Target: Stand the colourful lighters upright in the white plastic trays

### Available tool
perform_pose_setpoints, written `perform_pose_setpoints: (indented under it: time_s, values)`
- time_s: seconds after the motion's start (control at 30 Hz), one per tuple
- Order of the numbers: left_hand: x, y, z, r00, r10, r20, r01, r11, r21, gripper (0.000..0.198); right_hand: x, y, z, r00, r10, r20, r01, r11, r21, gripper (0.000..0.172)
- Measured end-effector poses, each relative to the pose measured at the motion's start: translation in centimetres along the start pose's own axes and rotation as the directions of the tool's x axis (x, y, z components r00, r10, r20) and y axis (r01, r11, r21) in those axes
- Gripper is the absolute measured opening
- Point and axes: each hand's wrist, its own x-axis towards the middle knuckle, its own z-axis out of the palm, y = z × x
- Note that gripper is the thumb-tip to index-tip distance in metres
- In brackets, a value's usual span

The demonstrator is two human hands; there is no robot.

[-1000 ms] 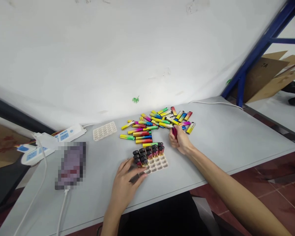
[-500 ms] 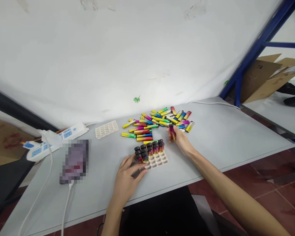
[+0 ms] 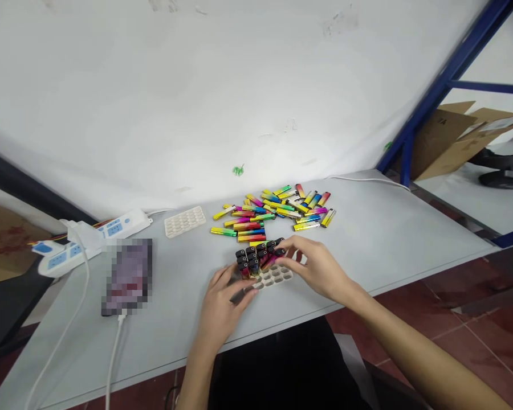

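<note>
A cream tray with rows of pockets [image 3: 277, 277] lies on the grey table, its far rows filled with upright black-capped lighters [image 3: 252, 257]. My left hand [image 3: 222, 304] rests flat against the tray's near left corner, fingers extended. My right hand [image 3: 314, 265] hovers over the tray's right side, thumb and fingers pinched on a red lighter [image 3: 270, 261] tilted into the tray. Behind the tray lies a loose pile of multicoloured lighters [image 3: 273, 210].
A second, unfilled pocket tray [image 3: 184, 221] sits at the back left of the pile. A phone [image 3: 128, 276] on a white cable and two white power strips [image 3: 89, 236] lie at the left. A blue rack post [image 3: 427, 108] and cardboard boxes [image 3: 461, 136] stand at the right.
My right hand has carried a red lighter from the pile's edge leftwards and down to the tray. My left hand has stayed at the tray's corner.
</note>
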Motion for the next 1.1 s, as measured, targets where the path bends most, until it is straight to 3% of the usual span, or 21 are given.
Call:
perform_pose_setpoints:
  time_s: [0.17,0.3,0.53,0.7,0.8,0.9,1.0,1.1]
  values:
    - [0.0,0.1,0.0,1.0,0.0,-0.01,0.0,1.0,0.003,0.017,0.1,-0.1,2.2,0.997,-0.048,0.062,0.062,0.965,-0.253,0.014]
    - [0.0,0.2,-0.1,1.0,-0.002,0.002,0.002,1.0,-0.01,0.017,0.0,-0.4,2.2,0.997,-0.038,0.072,0.063,0.92,-0.387,0.015]
    - [0.0,0.2,0.0,1.0,-0.008,-0.004,0.008,1.0,-0.009,0.017,0.0,-0.8,1.3,0.987,-0.065,0.147,0.118,0.915,-0.387,0.016]
    - [0.0,0.2,-0.1,1.0,0.001,-0.003,-0.001,1.0,-0.007,0.017,-0.1,-0.5,0.9,0.998,0.001,0.061,0.02,0.937,-0.348,0.017]
    - [0.0,0.2,-0.2,1.0,0.014,-0.002,-0.014,1.0,0.003,0.017,0.9,1.4,-0.4,0.996,-0.005,-0.092,-0.038,0.889,-0.457,0.017]
    - [-0.1,0.1,-0.1,1.0,0.015,-0.008,-0.014,1.0,0.026,0.017,2.3,4.7,-2.4,0.977,0.004,-0.214,-0.143,0.756,-0.639,0.022]
    - [-0.1,0.1,0.0,1.0,0.015,-0.018,-0.014,0.999,0.038,0.017,3.0,8.0,-4.2,0.98,0.043,-0.196,-0.183,0.591,-0.786,0.026]
    - [-0.1,0.1,0.0,1.0,0.015,-0.021,-0.015,1.0,0.026,0.017,2.8,10.2,-5.2,0.986,0.048,-0.158,-0.159,0.548,-0.821,0.027]
